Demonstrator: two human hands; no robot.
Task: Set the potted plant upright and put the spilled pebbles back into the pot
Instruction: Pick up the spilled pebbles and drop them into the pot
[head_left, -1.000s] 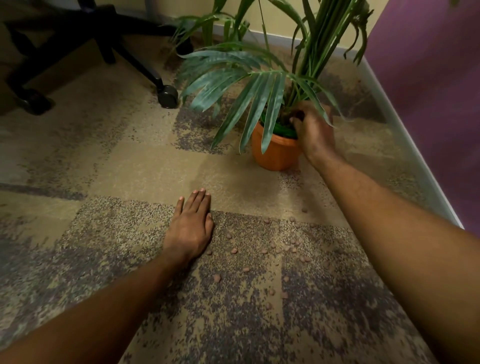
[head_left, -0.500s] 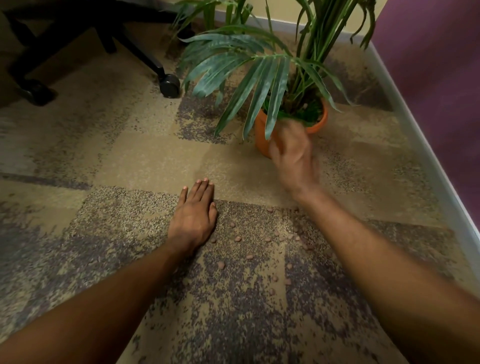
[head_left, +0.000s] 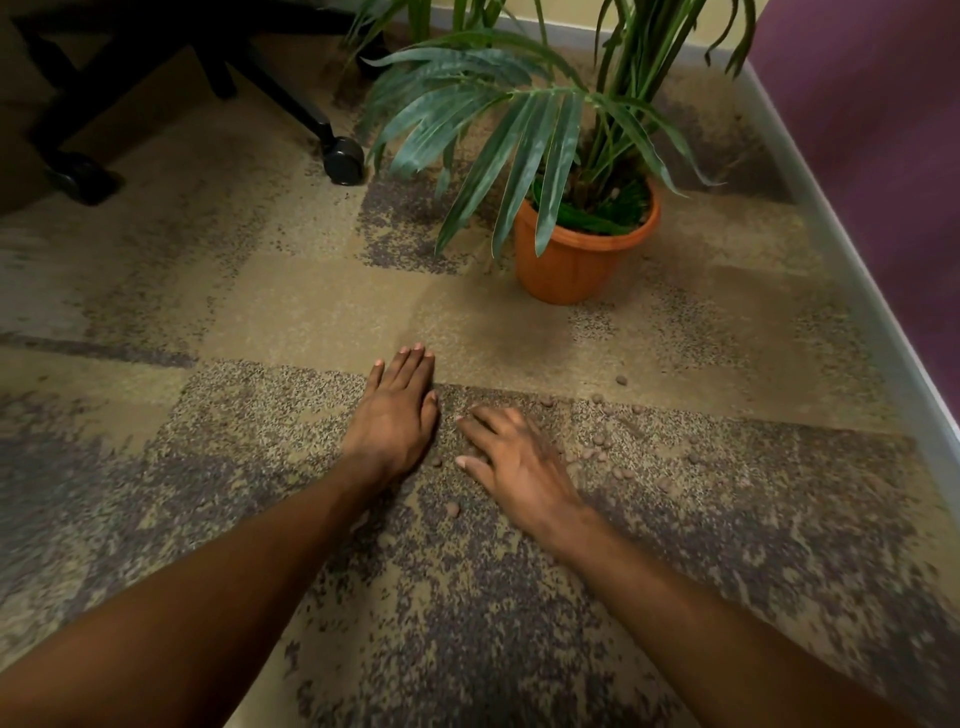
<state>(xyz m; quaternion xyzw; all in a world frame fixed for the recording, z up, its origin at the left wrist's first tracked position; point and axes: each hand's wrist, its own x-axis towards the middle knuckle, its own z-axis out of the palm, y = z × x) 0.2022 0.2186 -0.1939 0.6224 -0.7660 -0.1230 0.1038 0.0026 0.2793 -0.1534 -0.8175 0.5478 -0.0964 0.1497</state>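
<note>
Across the floor, patchwork carpet tiles (head_left: 291, 312) in tan and speckled grey-purple fill almost the whole view, seams visible between squares. Purple wall (head_left: 883, 130) runs along the right side, with a pale baseboard (head_left: 852, 280) at its foot; a yellowish wall shows at the far top. Black office chair base (head_left: 156, 67) sits far left, one caster (head_left: 343, 160) resting on the carpet near the plant's fronds. Potted plant (head_left: 519, 135), palm-like, stands upright with long green leaves drooping left and forward over the carpet. Its orange plastic pot (head_left: 576, 260) sits flat on a tan tile, near the baseboard but apart from it, green filler showing inside the rim. Left hand (head_left: 395, 415) lies palm down, flat and relaxed on the carpet, fingers together, gripping nothing. Right hand (head_left: 514, 462) is just beside it, palm down with fingers spread over the carpet, thumb extended; whether anything is under the palm cannot be told. Spilled pebbles (head_left: 602, 441), small brownish lumps, lie scattered on the grey-purple tile, mostly to the right of the right hand, a few between the hands and one stray nearer the pot.
</note>
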